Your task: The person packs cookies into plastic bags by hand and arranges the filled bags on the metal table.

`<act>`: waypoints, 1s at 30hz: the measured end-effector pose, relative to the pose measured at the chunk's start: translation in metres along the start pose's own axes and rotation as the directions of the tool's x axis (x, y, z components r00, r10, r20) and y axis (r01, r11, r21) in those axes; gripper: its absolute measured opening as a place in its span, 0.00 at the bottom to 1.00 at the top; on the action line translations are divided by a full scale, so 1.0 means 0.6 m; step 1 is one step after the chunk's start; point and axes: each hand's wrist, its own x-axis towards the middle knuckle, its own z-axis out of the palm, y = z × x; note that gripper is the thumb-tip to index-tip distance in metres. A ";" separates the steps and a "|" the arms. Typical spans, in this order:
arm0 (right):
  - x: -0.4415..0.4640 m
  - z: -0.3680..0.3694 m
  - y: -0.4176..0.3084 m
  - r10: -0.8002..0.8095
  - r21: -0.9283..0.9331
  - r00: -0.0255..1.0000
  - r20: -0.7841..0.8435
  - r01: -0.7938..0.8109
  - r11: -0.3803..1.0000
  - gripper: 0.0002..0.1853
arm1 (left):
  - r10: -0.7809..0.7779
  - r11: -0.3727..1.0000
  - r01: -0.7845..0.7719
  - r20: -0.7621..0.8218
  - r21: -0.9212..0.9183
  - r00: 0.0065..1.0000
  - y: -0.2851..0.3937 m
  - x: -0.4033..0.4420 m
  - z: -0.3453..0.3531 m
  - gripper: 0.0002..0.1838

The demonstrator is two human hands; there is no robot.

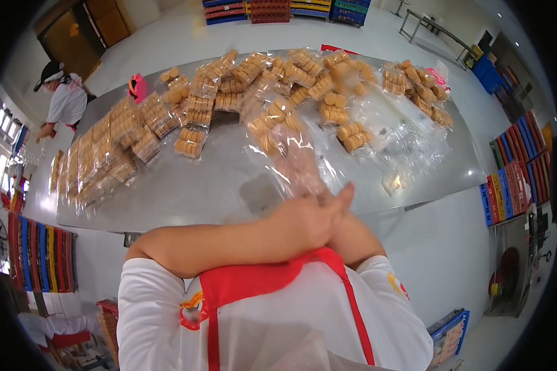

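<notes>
My right hand (pixel 293 145) reaches forward inside a large clear plastic bag (pixel 325 170), its fingers closed against a bundle of round tan biscuits (pixel 272 122); glare on the film partly hides them. Across my body, my left hand (pixel 309 221) is closed at the bag's mouth by my right wrist, slightly blurred, with one digit sticking up. Wrapped biscuit packs (pixel 192 142) lie in an arc along the steel table (pixel 192 195), heaped most thickly at the left. More clear bags (pixel 408 139) lie flat at the right of the table.
Another pile of biscuit packs (pixel 418 89) sits at the back right. A pink item (pixel 137 88) lies near the back left edge. Beyond the table's left side a person (pixel 67 102) stands in a white shirt. Coloured crates (pixel 510 191) are stacked at the right.
</notes>
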 end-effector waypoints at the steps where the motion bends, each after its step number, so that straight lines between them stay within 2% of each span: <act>1: 0.022 0.008 -0.003 -0.084 0.006 0.996 0.029 0.084 0.996 0.29 | 0.062 0.997 -0.063 -0.027 -0.049 0.998 0.006 0.002 0.002 0.32; 4: 0.061 0.030 -0.019 -0.360 -0.098 0.922 0.145 0.375 0.922 0.33 | 0.018 0.956 -0.048 -0.104 -0.289 0.994 -0.016 -0.013 0.005 0.33; 5: 0.060 0.033 -0.024 -0.459 -0.201 0.866 0.197 0.494 0.846 0.35 | 0.057 0.921 -0.116 -0.165 -0.373 0.985 -0.023 -0.024 0.001 0.34; 7: 0.056 0.045 -0.035 -0.624 -0.365 0.717 0.309 0.696 0.618 0.39 | 0.115 0.819 -0.255 -0.289 -0.514 0.950 -0.042 -0.053 -0.010 0.37; 8: 0.051 0.054 -0.040 -0.684 -0.476 0.638 0.353 0.752 0.456 0.39 | -0.037 0.909 -0.159 -0.457 -0.384 0.888 -0.056 -0.069 -0.008 0.40; 9: 0.045 0.063 -0.045 -0.723 -0.568 0.557 0.408 0.775 0.277 0.38 | -0.156 0.963 -0.024 -0.625 -0.270 0.765 -0.068 -0.085 -0.006 0.43; 10: 0.040 0.069 -0.044 -0.740 -0.634 0.477 0.475 0.768 0.087 0.38 | -0.355 0.927 0.127 -0.715 -0.353 0.602 -0.092 -0.090 -0.019 0.45; 11: 0.039 0.065 -0.031 -0.718 -0.546 0.487 0.498 0.819 0.177 0.38 | -0.521 0.854 0.253 -0.762 -0.455 0.384 -0.122 -0.088 -0.034 0.47; 12: 0.036 0.077 -0.023 -0.712 -0.546 0.476 0.516 0.823 0.155 0.39 | -0.736 0.670 0.116 -0.637 -0.733 0.227 -0.141 -0.081 -0.043 0.46; 13: 0.031 0.092 -0.016 -0.705 -0.546 0.467 0.533 0.827 0.135 0.39 | -0.899 0.419 -0.076 -0.425 -0.905 0.106 -0.153 -0.074 -0.049 0.45; 16: 0.007 0.127 -0.003 -0.632 -0.515 0.485 0.604 0.843 0.155 0.42 | -0.962 0.065 -0.392 -0.162 -0.917 0.219 -0.174 -0.067 -0.049 0.43; 17: 0.001 0.134 -0.002 -0.602 -0.504 0.496 0.626 0.846 0.173 0.43 | -0.957 0.052 -0.418 -0.164 -0.907 0.237 -0.172 -0.071 -0.053 0.42; 20: -0.003 0.139 -0.012 -0.506 -0.395 0.314 0.804 0.917 -0.060 0.43 | -0.941 0.000 -0.488 -0.166 -0.873 0.296 -0.172 -0.083 -0.065 0.40; 22: -0.007 0.151 -0.013 -0.507 -0.345 0.241 0.828 0.930 -0.122 0.42 | -0.932 -0.029 -0.535 -0.171 -0.844 0.321 -0.188 -0.097 -0.059 0.38; 25: -0.002 0.159 -0.005 -0.525 -0.295 0.147 0.838 0.932 -0.209 0.41 | -0.945 -0.016 -0.614 -0.188 -0.789 0.266 -0.183 -0.089 -0.011 0.31; 26: 0.012 0.153 0.004 -0.544 -0.295 0.126 0.830 0.926 -0.235 0.41 | -0.940 -0.045 -0.643 -0.186 -0.765 0.287 -0.176 -0.086 0.001 0.31; 28: 0.019 0.147 0.012 -0.533 -0.334 0.158 0.832 0.908 -0.253 0.41 | -0.926 -0.104 -0.697 -0.186 -0.709 0.328 -0.162 -0.084 0.023 0.31; 30: 0.019 0.143 0.017 -0.469 -0.409 0.263 0.843 0.880 -0.243 0.39 | -0.923 -0.192 -0.755 -0.146 -0.627 0.356 -0.167 -0.092 0.048 0.31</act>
